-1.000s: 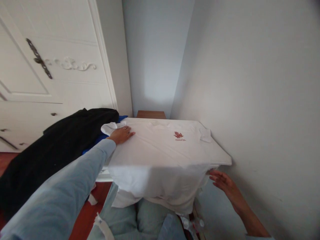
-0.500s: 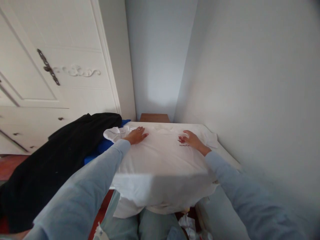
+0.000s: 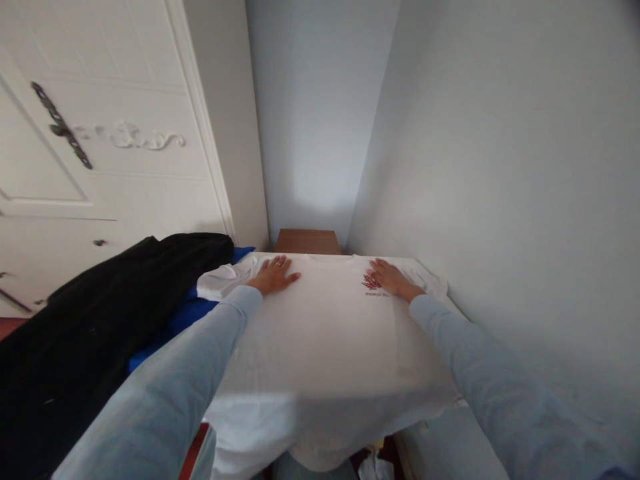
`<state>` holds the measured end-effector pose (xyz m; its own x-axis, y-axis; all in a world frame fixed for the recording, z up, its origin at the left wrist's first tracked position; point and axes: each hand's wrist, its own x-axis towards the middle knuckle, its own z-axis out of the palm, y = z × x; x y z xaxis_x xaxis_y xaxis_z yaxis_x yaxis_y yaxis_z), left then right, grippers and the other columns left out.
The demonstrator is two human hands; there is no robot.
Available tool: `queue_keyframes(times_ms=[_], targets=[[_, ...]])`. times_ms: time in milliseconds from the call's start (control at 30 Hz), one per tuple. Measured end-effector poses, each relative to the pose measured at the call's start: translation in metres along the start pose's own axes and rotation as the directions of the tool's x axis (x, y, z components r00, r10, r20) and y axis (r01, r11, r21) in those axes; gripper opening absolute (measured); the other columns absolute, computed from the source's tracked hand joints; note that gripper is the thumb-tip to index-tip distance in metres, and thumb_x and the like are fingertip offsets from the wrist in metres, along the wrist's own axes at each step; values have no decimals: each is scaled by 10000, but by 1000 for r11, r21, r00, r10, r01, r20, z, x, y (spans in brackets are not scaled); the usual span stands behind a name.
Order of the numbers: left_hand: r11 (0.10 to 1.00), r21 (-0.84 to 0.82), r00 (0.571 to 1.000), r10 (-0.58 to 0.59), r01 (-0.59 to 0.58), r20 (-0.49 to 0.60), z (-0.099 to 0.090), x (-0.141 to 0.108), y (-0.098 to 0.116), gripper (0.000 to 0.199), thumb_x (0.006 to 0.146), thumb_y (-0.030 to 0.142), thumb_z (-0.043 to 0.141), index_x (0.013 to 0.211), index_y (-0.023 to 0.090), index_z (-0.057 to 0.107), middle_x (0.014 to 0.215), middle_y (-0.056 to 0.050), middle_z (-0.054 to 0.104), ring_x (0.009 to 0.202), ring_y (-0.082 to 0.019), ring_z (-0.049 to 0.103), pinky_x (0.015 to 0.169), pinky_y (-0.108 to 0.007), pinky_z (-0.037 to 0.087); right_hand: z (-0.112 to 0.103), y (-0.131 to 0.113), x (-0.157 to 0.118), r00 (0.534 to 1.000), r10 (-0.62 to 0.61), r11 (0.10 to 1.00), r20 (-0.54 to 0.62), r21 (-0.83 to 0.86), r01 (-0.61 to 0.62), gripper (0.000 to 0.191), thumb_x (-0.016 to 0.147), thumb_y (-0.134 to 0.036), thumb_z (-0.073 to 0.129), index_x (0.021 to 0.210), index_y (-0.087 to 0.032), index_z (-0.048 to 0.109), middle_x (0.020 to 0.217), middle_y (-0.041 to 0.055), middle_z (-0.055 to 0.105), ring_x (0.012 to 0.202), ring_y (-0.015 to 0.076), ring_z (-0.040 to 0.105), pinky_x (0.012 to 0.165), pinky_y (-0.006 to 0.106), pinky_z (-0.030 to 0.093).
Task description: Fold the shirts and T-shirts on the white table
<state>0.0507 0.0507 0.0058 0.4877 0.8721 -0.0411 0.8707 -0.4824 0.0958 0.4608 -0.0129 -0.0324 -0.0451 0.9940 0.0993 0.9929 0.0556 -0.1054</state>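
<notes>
With grips spread flat, the left hand point(image 3: 275, 276) and right hand point(image 3: 392, 278) rest on the white shirt point(image 3: 320, 333) draped over the desk point(image 3: 455, 307); light, even outward pressure should smooth it without dragging.

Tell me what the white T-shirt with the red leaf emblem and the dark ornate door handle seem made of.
White T-shirt: probably matte cotton or a cotton-blend knit, since it drapes softly without shine. Ornate door handle: likely metal with a dark, aged finish, judging by its colour and decorative outline; painted plastic remains possible.
</notes>
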Motion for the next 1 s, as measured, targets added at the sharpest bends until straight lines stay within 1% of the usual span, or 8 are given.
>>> queue_keyframes(times_ms=[233, 367, 433, 533, 600, 700, 800, 1000], targets=[[998, 39, 995, 59, -57, -77, 1, 13, -6, 791, 978, 640, 213, 1566, 121, 309, 1652, -154, 246, 1548, -283, 194, 1249, -495, 174, 3, 9, 11, 999, -11, 999, -41, 45, 12, 606, 988, -458, 356, 1503, -161, 471, 1577, 160, 409, 1484, 343, 337, 1205, 525, 300], [996, 57, 995, 69, -65, -73, -1, 11, -5, 778, 984, 621, 215, 1566, 114, 313, 1651, -156, 248, 1544, -289, 205, 1248, -492, 178, -5, 12, -3, 988, 11, 986, -154, 163, 15, 589, 1000, -476, 350, 1482, -167, 486, 1528, 137, 489, 1436, 276, 433, 1201, 429, 337], [996, 58, 996, 68, -64, -64, -2, 11, -5, 781, 986, 618, 212, 1570, 107, 302, 1651, -161, 244, 1546, -293, 198, 1248, -497, 172, -14, 22, -10, 968, 83, 986, -235, 160, -46, 587, 1020, -430, 284, 1514, -147, 430, 1538, 139, 474, 1431, 248, 438, 1195, 420, 346], [996, 66, 996, 68, -65, -57, 0, 13, -5, 784, 986, 618, 215, 1574, 105, 293, 1652, -166, 239, 1548, -297, 189, 1248, -498, 170, -29, 47, -21, 913, 275, 961, -301, 82, -263, 562, 967, -219, 304, 1502, -115, 440, 1522, 163, 485, 1421, 247, 447, 1172, 439, 371], [995, 75, 996, 66, -61, -57, 2, 14, -6, 777, 990, 608, 212, 1577, 105, 285, 1654, -164, 231, 1549, -297, 185, 1246, -502, 174, -38, 67, -27, 894, 370, 926, -253, 26, -376, 558, 867, -121, 403, 1401, -104, 566, 1400, 191, 598, 1319, 274, 555, 1100, 425, 446], [994, 95, 997, 61, -56, -51, 4, 16, -8, 769, 996, 592, 205, 1582, 99, 266, 1658, -159, 220, 1550, -294, 178, 1246, -505, 170, -47, 88, -36, 906, 406, 911, -121, -21, -411, 392, 775, -89, 532, 1099, -125, 750, 1078, 187, 744, 1046, 307, 701, 926, 401, 542], [993, 103, 997, 61, -55, -52, 6, 16, -10, 759, 998, 584, 215, 1582, 104, 267, 1659, -151, 224, 1550, -288, 178, 1248, -500, 163, -55, 91, -39, 905, 420, 903, -65, -71, -424, 231, 796, -114, 578, 910, -148, 776, 955, 177, 750, 937, 308, 719, 837, 396, 551], [995, 85, 996, 58, -52, -61, 4, 14, -9, 758, 992, 589, 227, 1581, 112, 277, 1656, -151, 230, 1550, -289, 183, 1249, -501, 172, -77, 79, -37, 886, 411, 882, -215, -151, -446, 396, 965, -146, 375, 1212, -142, 684, 1253, 272, 613, 1038, 354, 669, 837, 482, 526]])
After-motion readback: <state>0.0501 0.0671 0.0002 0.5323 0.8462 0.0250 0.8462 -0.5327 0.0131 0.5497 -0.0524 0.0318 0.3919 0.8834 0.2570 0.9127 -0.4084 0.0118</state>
